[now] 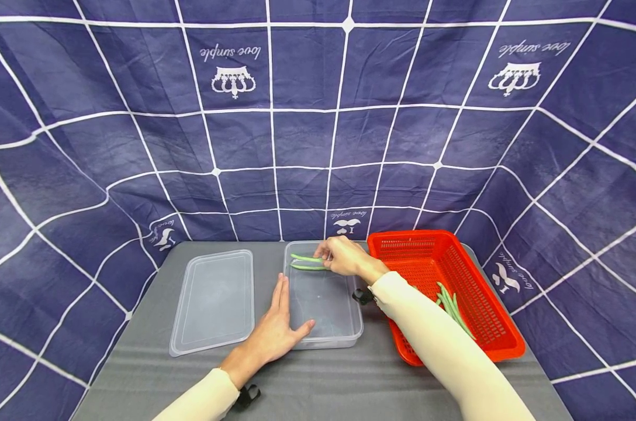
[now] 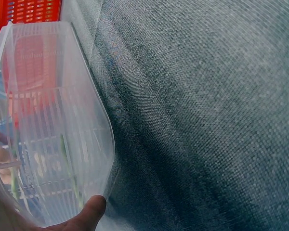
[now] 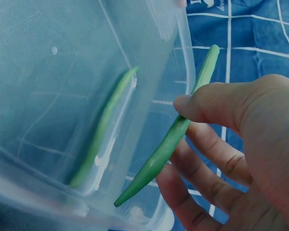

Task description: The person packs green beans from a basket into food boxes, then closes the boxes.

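- Grey cloth surface (image 1: 370, 380) spreads across the front, softly creased, running back to the hanging fabric.
- Closest in, a cream left sleeve (image 1: 199, 400) angles up from the bottom edge, a black wrist strap (image 1: 246, 397) beside its cuff.
- Next comes the left hand (image 1: 277, 330), fingers straight and close together, thumb spread apart from them, set alongside the clear container's left side; it grips nothing.
- Over on the right, a red basket (image 1: 509, 346) with slotted walls, several green beans (image 1: 453, 307) lying inside, the cream right sleeve (image 1: 439, 345) passing over part of it.
- In the middle sits the clear container (image 1: 320, 318), uncovered, with a flat translucent lid (image 1: 215, 301) lying to its left, apart from it.
- Toward the container's far end, here's the right hand (image 1: 345, 256), thumb and fingers pinched on one green bean (image 3: 159, 154), tilted near the far rim in the right wrist view.
- Just beside it, a second bean (image 3: 102, 126) lies inside the container, along the far wall.
- Behind everything, navy fabric (image 1: 307, 137) with white grid lines, crowns and upside-down lettering.
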A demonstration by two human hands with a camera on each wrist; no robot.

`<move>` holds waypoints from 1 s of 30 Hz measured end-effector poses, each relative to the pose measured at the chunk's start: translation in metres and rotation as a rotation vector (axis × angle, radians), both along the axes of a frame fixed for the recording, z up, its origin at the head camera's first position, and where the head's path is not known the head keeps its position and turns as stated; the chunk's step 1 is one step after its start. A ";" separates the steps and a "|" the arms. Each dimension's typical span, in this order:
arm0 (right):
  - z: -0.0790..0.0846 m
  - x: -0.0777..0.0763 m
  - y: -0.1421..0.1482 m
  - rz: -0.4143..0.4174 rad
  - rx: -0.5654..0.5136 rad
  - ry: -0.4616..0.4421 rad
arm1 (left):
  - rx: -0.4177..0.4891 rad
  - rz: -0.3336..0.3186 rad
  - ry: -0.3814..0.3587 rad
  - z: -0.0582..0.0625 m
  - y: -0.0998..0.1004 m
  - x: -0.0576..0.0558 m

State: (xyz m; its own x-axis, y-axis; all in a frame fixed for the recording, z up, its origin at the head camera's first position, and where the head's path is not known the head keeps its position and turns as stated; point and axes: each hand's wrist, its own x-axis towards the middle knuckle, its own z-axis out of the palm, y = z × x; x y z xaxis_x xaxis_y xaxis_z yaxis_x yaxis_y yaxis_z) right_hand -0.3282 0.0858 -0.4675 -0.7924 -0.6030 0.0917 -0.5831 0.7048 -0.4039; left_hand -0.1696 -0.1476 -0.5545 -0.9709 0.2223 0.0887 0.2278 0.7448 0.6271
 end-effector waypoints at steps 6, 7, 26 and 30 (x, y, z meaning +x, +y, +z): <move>-0.009 -0.003 -0.006 -0.018 0.013 -0.025 | 0.001 -0.009 -0.010 0.000 0.001 0.000; -0.010 -0.004 -0.006 -0.022 0.015 -0.027 | -0.001 -0.011 -0.011 0.000 0.000 0.000; -0.025 -0.012 -0.017 -0.073 0.094 -0.018 | -0.006 -0.004 0.019 0.000 0.000 -0.001; -0.028 -0.012 -0.018 -0.071 0.106 -0.026 | -0.005 -0.006 0.020 0.000 0.000 0.000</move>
